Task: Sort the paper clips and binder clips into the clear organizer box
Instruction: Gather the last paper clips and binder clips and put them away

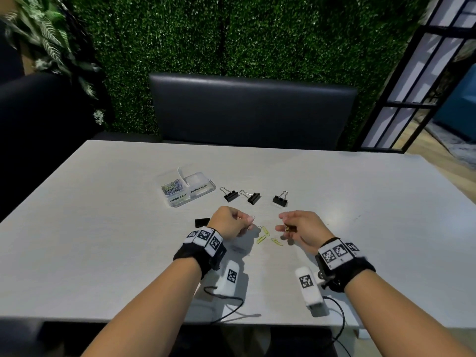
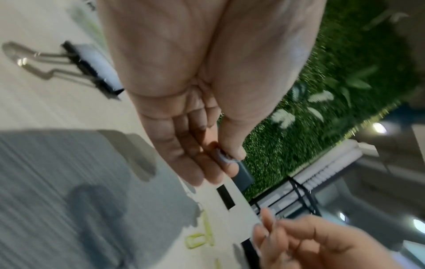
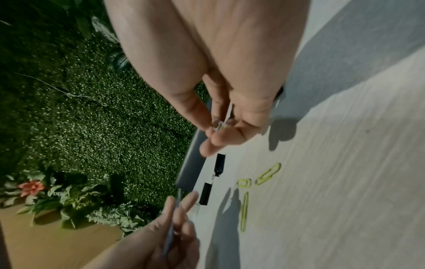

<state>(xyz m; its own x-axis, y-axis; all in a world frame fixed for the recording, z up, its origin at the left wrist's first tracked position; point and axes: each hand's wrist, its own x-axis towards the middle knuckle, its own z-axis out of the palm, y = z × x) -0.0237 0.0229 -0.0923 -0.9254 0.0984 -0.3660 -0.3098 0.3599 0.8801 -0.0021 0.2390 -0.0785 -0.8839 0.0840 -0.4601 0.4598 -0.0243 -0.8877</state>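
Note:
My left hand (image 1: 247,220) hovers just above the white table (image 1: 360,202) and pinches a bluish-grey paper clip (image 2: 224,158) between thumb and fingers. My right hand (image 1: 282,224) faces it and pinches a small paper clip (image 3: 219,125). Three yellow paper clips (image 1: 265,231) (image 1: 261,239) (image 1: 277,242) lie on the table between the hands. Three black binder clips (image 1: 229,195) (image 1: 251,197) (image 1: 280,200) stand in a row beyond them. The clear organizer box (image 1: 206,191) sits at the far left of that row, with several paper clips in its left compartment.
Another black binder clip (image 1: 202,222) lies flat just left of my left hand. A dark padded chair (image 1: 252,112) stands behind the table, with a green hedge wall beyond. Cables (image 1: 231,305) trail at the near edge.

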